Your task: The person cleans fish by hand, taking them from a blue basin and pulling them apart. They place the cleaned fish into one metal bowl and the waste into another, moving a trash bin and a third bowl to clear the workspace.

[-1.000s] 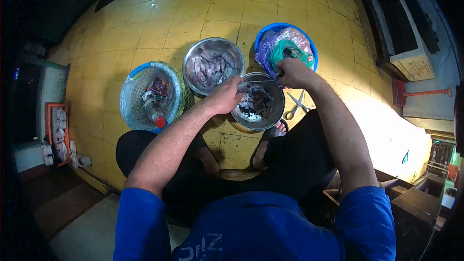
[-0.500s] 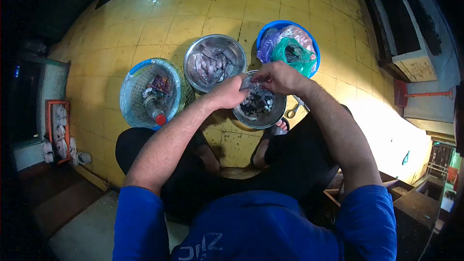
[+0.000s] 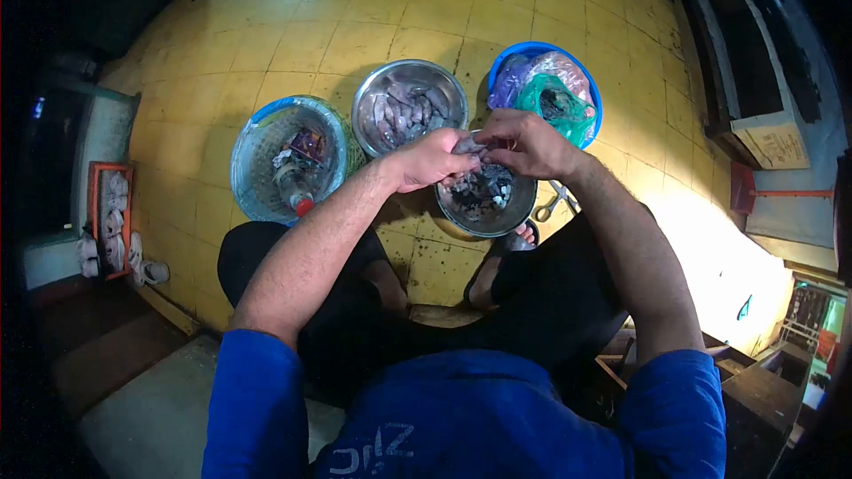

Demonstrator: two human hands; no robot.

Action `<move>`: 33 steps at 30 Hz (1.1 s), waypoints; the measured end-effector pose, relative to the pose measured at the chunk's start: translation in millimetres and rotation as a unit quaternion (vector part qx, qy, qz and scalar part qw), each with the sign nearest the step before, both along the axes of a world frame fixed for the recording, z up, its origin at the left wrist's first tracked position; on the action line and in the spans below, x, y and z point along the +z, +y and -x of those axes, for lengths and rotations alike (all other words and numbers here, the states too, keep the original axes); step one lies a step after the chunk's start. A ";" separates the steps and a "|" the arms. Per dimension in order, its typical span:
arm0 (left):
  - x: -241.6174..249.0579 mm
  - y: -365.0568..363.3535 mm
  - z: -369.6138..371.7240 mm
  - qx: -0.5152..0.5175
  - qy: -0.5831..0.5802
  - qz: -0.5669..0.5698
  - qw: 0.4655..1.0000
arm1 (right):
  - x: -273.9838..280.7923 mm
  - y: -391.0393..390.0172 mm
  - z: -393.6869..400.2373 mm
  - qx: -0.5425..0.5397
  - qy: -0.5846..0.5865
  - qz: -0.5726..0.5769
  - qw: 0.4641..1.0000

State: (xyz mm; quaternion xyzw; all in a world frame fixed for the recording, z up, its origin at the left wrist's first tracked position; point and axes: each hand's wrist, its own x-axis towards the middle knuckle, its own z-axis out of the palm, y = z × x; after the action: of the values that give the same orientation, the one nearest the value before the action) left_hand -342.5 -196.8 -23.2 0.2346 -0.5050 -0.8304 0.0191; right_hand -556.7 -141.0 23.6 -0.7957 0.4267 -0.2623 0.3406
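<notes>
A small greyish fish point(image 3: 469, 147) is held above a metal bowl of dark scraps point(image 3: 446, 215). My left hand point(image 3: 429, 160) is closed around it from the left. On the right, the fingers of my right hand point(image 3: 525, 144) pinch at the same fish. Part of the fish is hidden by my fingers. Just behind my left hand, a steel bowl point(image 3: 366, 96) holds several small fish point(image 3: 406, 115). A pair of scissors point(image 3: 556, 201) lies on the floor to the right of the scrap bowl.
A mesh basket point(image 3: 243, 168) with wrappers and a red-capped bottle point(image 3: 297, 199) stands at the left. A blue basin point(image 3: 596, 89) behind my right hand holds plastic bags, one green point(image 3: 536, 92). A shoe rack point(image 3: 94, 204) is far left; wooden furniture point(image 3: 763, 390) is lower right.
The view has shifted, so the bowls appear slightly farther right. Both hands have drawn closer together around the fish, and more of the scissors shows.
</notes>
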 end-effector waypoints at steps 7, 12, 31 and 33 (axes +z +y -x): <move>-1.5 11.9 7.1 -0.014 -0.026 0.062 0.998 | 10.2 -0.9 -4.4 0.034 0.119 -0.051 0.991; -10.4 15.2 11.1 0.009 -0.014 0.406 0.914 | 9.1 -3.1 -1.4 0.043 0.177 -0.104 0.978; -25.4 -16.7 -16.0 0.038 -0.376 0.444 0.812 | 5.9 -23.0 -15.8 -0.209 0.030 -0.019 0.977; -29.2 -3.3 -10.9 -0.010 -0.371 0.513 0.774 | 26.8 -28.7 -56.7 -0.184 0.011 -0.032 0.982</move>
State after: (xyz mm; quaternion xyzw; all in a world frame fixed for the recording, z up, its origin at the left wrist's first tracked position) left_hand -331.7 -200.1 -52.5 0.4753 -0.8263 -0.2961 -0.0603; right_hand -500.0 -169.7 50.3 -0.6952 0.5780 -0.2978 0.3066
